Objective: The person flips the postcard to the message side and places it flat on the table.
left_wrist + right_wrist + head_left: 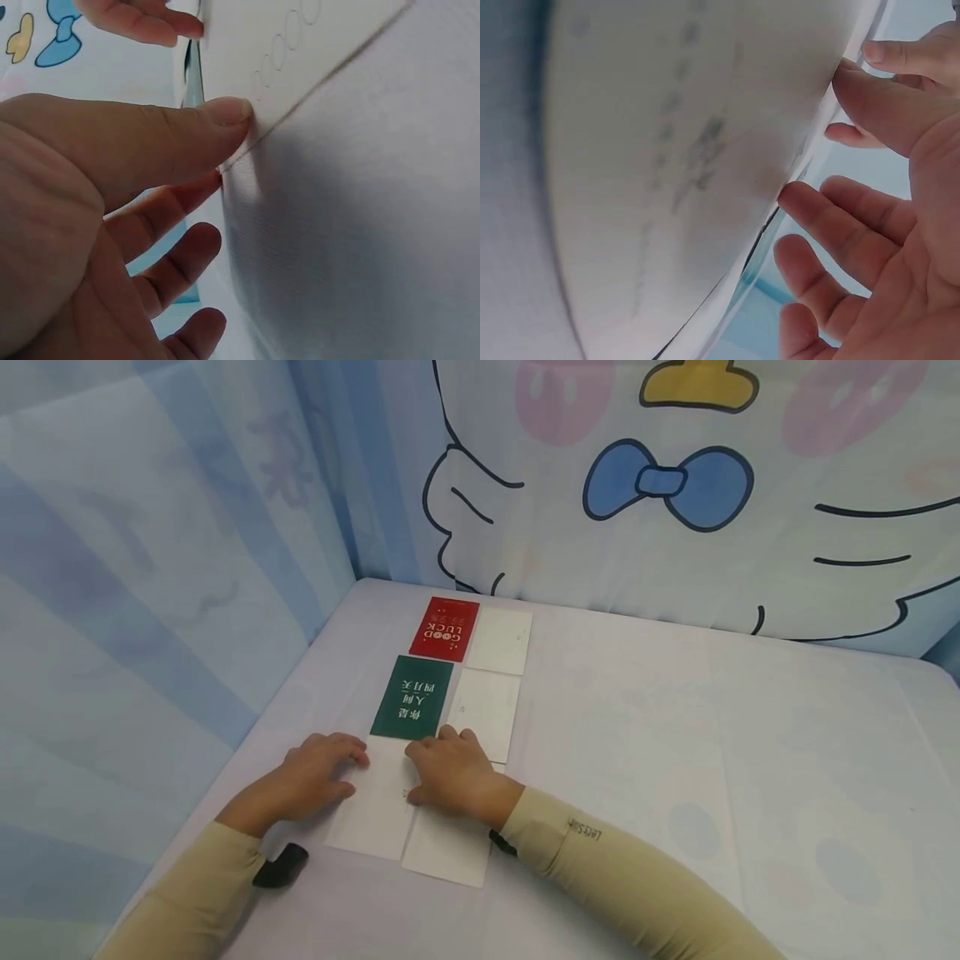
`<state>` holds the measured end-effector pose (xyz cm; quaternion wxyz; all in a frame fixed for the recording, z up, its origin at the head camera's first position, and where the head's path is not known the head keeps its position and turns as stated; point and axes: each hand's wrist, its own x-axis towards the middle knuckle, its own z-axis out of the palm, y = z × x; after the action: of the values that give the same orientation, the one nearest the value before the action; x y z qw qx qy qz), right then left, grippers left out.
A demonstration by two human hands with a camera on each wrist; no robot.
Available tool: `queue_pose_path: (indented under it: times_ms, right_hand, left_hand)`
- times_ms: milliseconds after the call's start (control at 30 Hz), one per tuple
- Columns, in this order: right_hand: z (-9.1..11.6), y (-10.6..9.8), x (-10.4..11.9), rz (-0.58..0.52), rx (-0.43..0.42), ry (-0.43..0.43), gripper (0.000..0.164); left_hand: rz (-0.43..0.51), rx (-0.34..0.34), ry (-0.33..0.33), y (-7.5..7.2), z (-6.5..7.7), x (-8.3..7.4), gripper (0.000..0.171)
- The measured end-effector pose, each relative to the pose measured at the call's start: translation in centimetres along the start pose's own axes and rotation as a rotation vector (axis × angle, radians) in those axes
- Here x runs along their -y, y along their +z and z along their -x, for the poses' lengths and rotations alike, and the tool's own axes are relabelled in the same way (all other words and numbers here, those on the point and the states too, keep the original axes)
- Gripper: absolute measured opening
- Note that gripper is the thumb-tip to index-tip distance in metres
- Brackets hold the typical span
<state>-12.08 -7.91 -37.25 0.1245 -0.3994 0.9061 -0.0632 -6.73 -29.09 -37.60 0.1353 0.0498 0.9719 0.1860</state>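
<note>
On the table, a white card (369, 806) lies flat between the two hands, below a dark green card (412, 697) with white characters. My left hand (303, 781) is at its left edge; in the left wrist view the thumb rests on the white card (300, 52) by a corner, the other fingers loosely spread. The right hand (453, 775) lies over the right side of that card and the neighbouring white card (450, 847). In the right wrist view, its thumb and index fingertip touch a card edge (784, 180), the remaining fingers relaxed.
A red GOOD LUCK card (445, 629) lies beyond the green one. Two more white cards, a far one (499, 641) and a nearer one (487, 710), continue the right column. Patterned curtains (675, 568) stand behind and at the left of the table (637, 760).
</note>
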Motion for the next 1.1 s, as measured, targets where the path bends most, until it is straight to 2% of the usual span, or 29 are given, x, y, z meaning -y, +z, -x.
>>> queue_pose_path:
  times_ms: [133,233,400,500,633,733,933,1100]
  right_hand:
    - [0.0,0.0,-0.7,-0.069,-0.023,-0.019,0.056]
    - [-0.4,-0.4,-1.6,-0.128,-0.068,-0.019,0.052]
    - [-1.6,-1.4,-3.6,-0.129,-0.112,0.034,0.054]
    - [-2.5,-1.6,-4.7,-0.103,-0.090,0.057,0.058]
    - [-3.4,-1.3,-5.3,-0.115,-0.043,0.059,0.062]
    - [-3.7,-1.1,-5.2,-0.119,-0.012,0.071,0.066]
    - [-4.4,-1.0,-5.0,-0.082,0.013,0.104,0.069]
    - [-4.5,-1.2,-5.1,-0.077,0.017,0.095,0.066]
  left_hand:
    - [-0.032,0.019,0.024,-0.4,-0.5,-0.4,0.029]
    - [-0.003,-0.007,0.029,-1.1,-1.2,-0.7,0.034]
    - [0.078,-0.066,0.052,-2.3,-4.0,-0.7,0.051]
    - [0.112,-0.030,0.033,-2.4,-6.3,-0.3,0.059]
    - [0.153,0.072,-0.057,-2.0,-8.3,0.3,0.071]
    - [0.155,0.113,-0.100,-1.8,-8.9,0.4,0.074]
    - [0.122,0.113,-0.091,-2.1,-9.3,0.2,0.071]
    - [0.114,0.123,-0.109,-2.3,-9.6,0.1,0.070]
